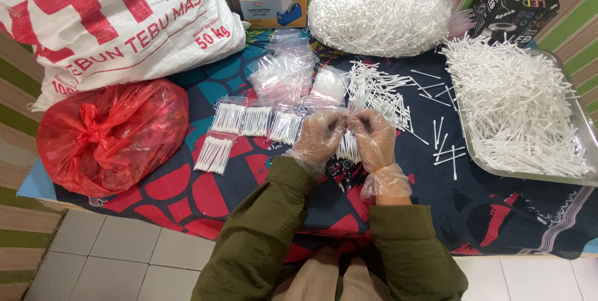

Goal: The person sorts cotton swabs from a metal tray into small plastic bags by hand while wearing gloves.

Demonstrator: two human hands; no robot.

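Note:
Both my hands wear thin clear plastic gloves and meet over the patterned cloth. My left hand and my right hand pinch together a small clear bag of white cotton swabs, which hangs between them. To the left lie several filled swab packets in a row, with one more packet nearer me. Loose swabs are scattered just beyond my right hand. A pile of empty clear bags lies further back.
A metal tray heaped with swabs stands at the right. A big clear bag of swabs sits at the back, a black box beside it. A red plastic bag and a white woven sack fill the left.

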